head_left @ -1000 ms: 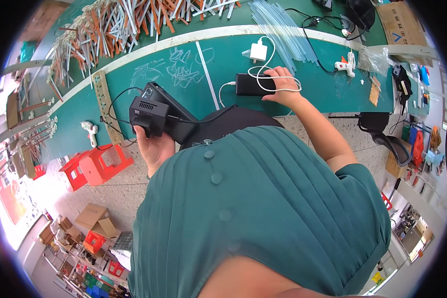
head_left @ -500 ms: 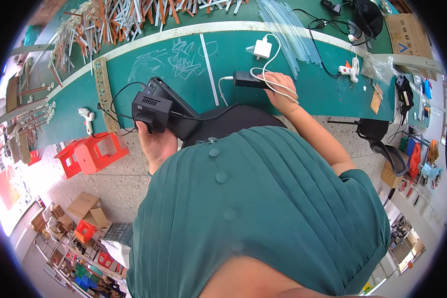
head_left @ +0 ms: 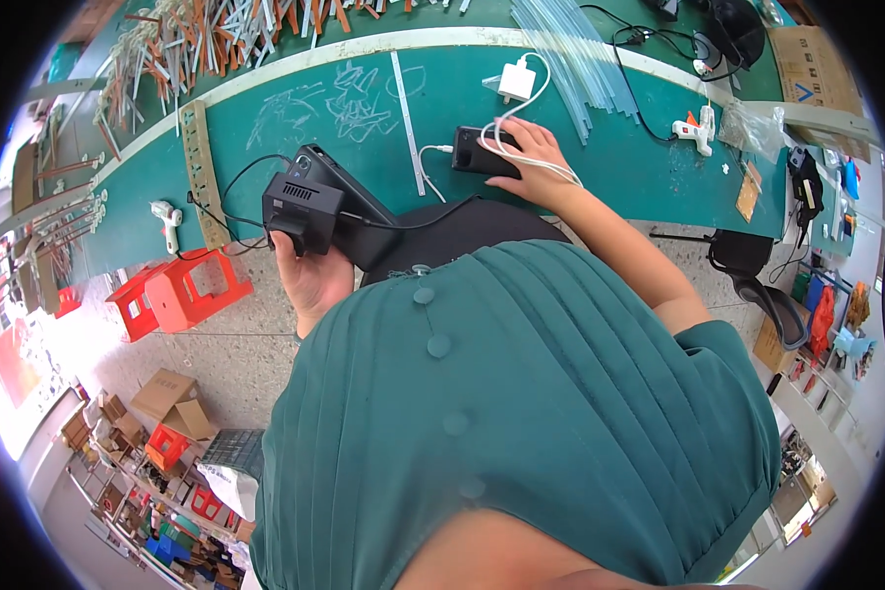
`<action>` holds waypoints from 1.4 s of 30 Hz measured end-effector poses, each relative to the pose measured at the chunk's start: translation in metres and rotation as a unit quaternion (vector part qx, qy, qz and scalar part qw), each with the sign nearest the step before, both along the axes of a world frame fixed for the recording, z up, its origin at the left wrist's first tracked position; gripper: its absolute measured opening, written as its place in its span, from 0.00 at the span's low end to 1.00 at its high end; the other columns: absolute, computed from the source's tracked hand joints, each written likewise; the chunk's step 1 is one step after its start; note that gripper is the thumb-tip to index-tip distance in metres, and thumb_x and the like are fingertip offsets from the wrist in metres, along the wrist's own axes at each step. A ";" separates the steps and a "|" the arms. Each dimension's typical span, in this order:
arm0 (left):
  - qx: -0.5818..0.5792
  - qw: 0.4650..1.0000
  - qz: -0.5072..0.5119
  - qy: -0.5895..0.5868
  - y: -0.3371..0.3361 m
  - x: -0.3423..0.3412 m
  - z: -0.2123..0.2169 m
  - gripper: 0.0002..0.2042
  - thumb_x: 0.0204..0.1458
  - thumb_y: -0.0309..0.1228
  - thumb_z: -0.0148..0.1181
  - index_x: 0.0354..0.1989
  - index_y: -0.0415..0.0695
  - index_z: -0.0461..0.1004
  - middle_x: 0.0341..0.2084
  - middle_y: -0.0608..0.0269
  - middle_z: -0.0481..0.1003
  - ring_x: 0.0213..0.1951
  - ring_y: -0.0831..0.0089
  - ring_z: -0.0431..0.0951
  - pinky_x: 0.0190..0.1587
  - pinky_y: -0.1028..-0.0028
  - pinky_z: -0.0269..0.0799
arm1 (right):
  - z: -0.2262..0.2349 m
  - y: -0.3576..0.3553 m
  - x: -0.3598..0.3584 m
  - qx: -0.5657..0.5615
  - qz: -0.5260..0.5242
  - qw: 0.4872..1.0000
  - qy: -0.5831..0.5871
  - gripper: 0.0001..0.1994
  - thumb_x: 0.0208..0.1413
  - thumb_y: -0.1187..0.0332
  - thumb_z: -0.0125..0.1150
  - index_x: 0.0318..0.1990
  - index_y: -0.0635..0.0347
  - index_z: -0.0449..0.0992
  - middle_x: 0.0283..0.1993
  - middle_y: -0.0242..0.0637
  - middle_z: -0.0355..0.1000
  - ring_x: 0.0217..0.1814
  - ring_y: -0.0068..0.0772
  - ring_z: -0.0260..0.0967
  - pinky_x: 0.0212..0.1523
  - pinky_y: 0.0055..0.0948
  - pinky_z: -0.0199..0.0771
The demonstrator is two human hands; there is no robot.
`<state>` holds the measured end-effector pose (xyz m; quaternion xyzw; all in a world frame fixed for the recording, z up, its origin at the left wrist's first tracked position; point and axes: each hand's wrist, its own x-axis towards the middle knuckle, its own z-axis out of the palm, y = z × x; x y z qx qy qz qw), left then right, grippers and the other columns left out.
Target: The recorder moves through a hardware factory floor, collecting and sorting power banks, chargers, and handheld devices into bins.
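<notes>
My left hand [head_left: 312, 280] is closed around a black boxy device [head_left: 303, 205] with vent slots. Against that device leans a black phone-like slab [head_left: 349, 187], its lower end near my lap. A black cable [head_left: 408, 228] runs out from the device. My right hand [head_left: 533, 165] grips a smaller black phone [head_left: 474, 151] at the table's near edge, fingers over its right end. A white cable [head_left: 429, 152] enters the phone's left end and loops across the back of my right hand. The cable's other end meets a white charger plug [head_left: 518, 81] on the green table [head_left: 364, 152].
White glue guns lie at the left [head_left: 168, 224] and right [head_left: 695, 131]. Clear plastic strips [head_left: 570, 69] and a heap of orange and grey strips [head_left: 236, 39] cover the back. A perforated bar [head_left: 202, 177] crosses the table's left. Red stools [head_left: 192, 290] stand on the floor.
My right hand has turned the phone so its broad face shows instead of its narrow side. It has also shifted slightly left and up. The left hand keeps its hold.
</notes>
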<state>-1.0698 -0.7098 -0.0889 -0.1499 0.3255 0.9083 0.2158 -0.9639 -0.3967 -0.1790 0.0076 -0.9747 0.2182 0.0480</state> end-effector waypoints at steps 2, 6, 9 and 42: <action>-0.006 1.000 0.005 0.002 0.001 0.003 -0.002 0.30 0.49 0.47 0.63 0.58 0.48 0.64 0.56 0.67 0.67 0.59 0.67 0.63 0.64 0.61 0.52 | -0.005 -0.006 -0.015 0.039 0.008 0.999 -0.031 0.35 0.43 0.52 0.68 0.62 0.37 0.64 0.63 0.40 0.57 0.66 0.44 0.53 0.64 0.42 0.53; -0.017 0.999 0.010 0.029 -0.001 0.009 -0.005 0.30 0.50 0.47 0.63 0.59 0.49 0.64 0.56 0.67 0.67 0.60 0.66 0.63 0.64 0.61 0.52 | -0.002 -0.014 -0.027 0.051 0.008 0.993 -0.106 0.36 0.43 0.51 0.68 0.62 0.39 0.63 0.62 0.40 0.59 0.65 0.43 0.55 0.64 0.46 0.52; -0.013 1.000 0.023 -0.007 -0.001 0.013 0.003 0.30 0.50 0.47 0.62 0.60 0.49 0.64 0.57 0.67 0.67 0.60 0.66 0.62 0.64 0.60 0.51 | -0.001 -0.018 -0.025 0.148 0.030 0.981 -0.118 0.37 0.43 0.51 0.68 0.63 0.42 0.61 0.60 0.40 0.60 0.63 0.43 0.56 0.64 0.49 0.52; -0.012 0.999 0.040 -0.009 -0.011 0.016 0.000 0.29 0.49 0.46 0.64 0.57 0.48 0.65 0.54 0.67 0.69 0.58 0.67 0.64 0.62 0.61 0.55 | -0.006 -0.004 -0.012 -0.017 0.005 0.993 -0.113 0.40 0.40 0.58 0.72 0.64 0.46 0.60 0.65 0.41 0.57 0.66 0.45 0.54 0.63 0.40 0.55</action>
